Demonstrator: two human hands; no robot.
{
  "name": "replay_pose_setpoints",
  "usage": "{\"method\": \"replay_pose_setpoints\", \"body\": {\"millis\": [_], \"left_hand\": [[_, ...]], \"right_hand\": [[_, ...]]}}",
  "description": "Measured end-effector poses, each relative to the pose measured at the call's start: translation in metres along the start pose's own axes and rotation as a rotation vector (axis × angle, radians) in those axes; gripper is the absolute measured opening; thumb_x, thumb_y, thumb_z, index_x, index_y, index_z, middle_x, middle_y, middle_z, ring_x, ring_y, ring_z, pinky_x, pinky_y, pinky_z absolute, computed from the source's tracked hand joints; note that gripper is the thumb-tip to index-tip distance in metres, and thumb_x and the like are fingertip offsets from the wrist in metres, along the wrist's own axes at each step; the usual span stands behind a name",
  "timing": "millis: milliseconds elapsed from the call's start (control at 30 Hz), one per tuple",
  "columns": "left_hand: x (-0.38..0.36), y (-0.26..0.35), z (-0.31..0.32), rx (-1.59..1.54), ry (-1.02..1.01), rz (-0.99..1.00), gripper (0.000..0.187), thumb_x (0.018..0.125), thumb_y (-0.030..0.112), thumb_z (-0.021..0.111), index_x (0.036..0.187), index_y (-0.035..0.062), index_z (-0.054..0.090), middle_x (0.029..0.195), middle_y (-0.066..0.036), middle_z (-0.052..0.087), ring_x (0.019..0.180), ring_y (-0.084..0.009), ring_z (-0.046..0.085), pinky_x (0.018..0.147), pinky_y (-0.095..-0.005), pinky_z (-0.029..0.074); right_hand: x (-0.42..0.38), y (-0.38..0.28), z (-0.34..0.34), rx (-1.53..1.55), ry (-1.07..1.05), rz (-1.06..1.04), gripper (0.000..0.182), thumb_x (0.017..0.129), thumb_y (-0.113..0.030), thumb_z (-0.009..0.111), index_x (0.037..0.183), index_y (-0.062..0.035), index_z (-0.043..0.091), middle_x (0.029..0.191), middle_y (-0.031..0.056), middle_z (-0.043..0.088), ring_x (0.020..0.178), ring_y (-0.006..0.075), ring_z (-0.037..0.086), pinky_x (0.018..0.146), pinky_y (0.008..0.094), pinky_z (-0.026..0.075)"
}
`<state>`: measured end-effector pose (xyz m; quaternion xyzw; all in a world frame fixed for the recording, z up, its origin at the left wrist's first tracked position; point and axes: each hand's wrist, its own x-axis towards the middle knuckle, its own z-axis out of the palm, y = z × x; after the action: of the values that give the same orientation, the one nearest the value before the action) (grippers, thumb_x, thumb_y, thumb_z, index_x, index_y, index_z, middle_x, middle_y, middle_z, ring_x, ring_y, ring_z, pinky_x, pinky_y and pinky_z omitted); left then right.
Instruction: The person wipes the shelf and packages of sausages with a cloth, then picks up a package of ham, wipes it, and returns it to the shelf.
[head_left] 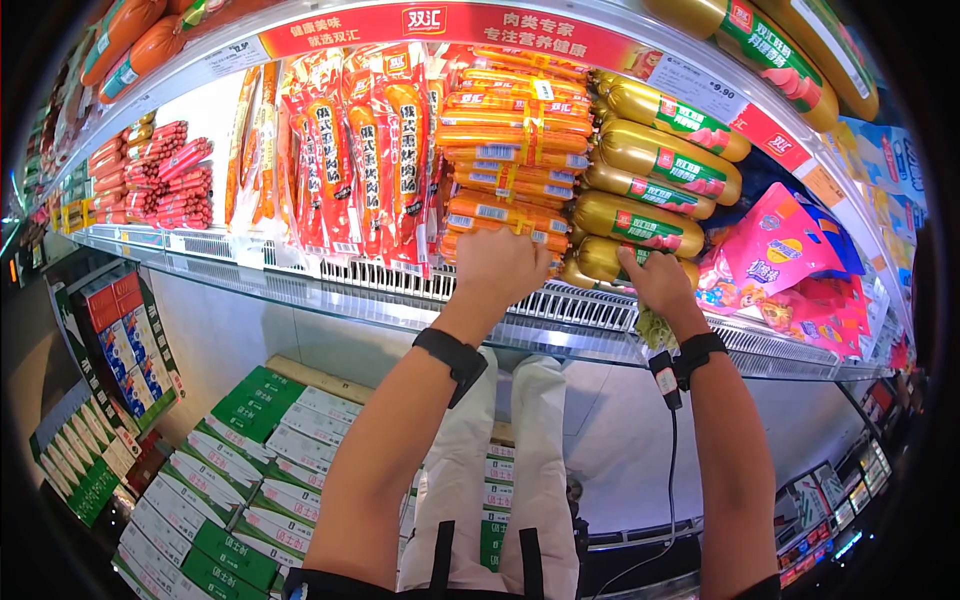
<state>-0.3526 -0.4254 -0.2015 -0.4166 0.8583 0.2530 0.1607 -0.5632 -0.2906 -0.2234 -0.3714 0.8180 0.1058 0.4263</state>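
Note:
My left hand [498, 266] is closed on the front pack of orange-wrapped sausages [510, 217], at the bottom of a stack bound with yellow tape. To its right, my right hand [662, 284] is closed, its thumb against the lowest front gold-wrapped sausage [603, 258]. A crumpled pale green cloth [655, 329] hangs out below that hand, seemingly held in its fingers, which are mostly hidden. More gold sausages [655, 172] with green and pink labels lie stacked behind. Both wrists wear black bands; a cable hangs from the right one.
Red-packed sausages [365, 150] stand left of the orange stack. Pink bags [765, 245] lie to the right. A wire rack and clear lip [400, 310] edge the shelf; a red price strip [450, 25] runs above. Green and white cartons [240, 490] are stacked on the floor.

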Motion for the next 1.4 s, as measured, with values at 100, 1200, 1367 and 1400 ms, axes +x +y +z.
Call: {"method": "replay_pose_setpoints", "body": {"millis": [100, 1200, 1367, 1400], "left_hand": [[-0.011, 0.004, 0.001, -0.066, 0.011, 0.016, 0.044, 0.082, 0.039, 0.049, 0.068, 0.0028, 0.070, 0.067, -0.020, 0.065, 0.062, -0.0362, 0.065, 0.057, -0.0466, 0.052], [0.018, -0.021, 0.022, -0.153, 0.075, 0.177, 0.034, 0.076, 0.028, 0.052, 0.060, 0.0006, 0.065, 0.062, -0.023, 0.061, 0.063, -0.0408, 0.061, 0.066, -0.0502, 0.052], [0.027, -0.020, 0.015, -0.212, -0.057, 0.133, 0.037, 0.079, 0.030, 0.052, 0.068, -0.0032, 0.064, 0.073, -0.025, 0.063, 0.078, -0.0422, 0.059, 0.076, -0.0492, 0.050], [0.028, -0.020, 0.017, -0.217, -0.051, 0.121, 0.038, 0.079, 0.030, 0.052, 0.068, -0.0036, 0.064, 0.073, -0.024, 0.063, 0.079, -0.0405, 0.059, 0.077, -0.0486, 0.050]], "right_hand": [[-0.012, -0.014, -0.014, 0.024, -0.007, 0.067, 0.077, 0.089, -0.064, 0.038, 0.089, 0.0070, 0.067, 0.098, 0.0311, 0.063, 0.097, 0.0422, 0.061, 0.089, 0.0468, 0.046], [-0.008, -0.008, -0.010, 0.000, -0.022, 0.005, 0.076, 0.091, -0.063, 0.034, 0.086, 0.0055, 0.068, 0.094, 0.0304, 0.064, 0.095, 0.0431, 0.061, 0.088, 0.0468, 0.047], [0.003, 0.005, 0.005, -0.009, -0.001, -0.037, 0.078, 0.090, -0.064, 0.034, 0.086, 0.0060, 0.068, 0.094, 0.0310, 0.064, 0.094, 0.0436, 0.062, 0.088, 0.0478, 0.047], [-0.002, -0.001, -0.003, -0.006, -0.008, -0.021, 0.078, 0.090, -0.064, 0.035, 0.085, 0.0059, 0.068, 0.094, 0.0310, 0.064, 0.094, 0.0436, 0.062, 0.089, 0.0477, 0.047]]}}
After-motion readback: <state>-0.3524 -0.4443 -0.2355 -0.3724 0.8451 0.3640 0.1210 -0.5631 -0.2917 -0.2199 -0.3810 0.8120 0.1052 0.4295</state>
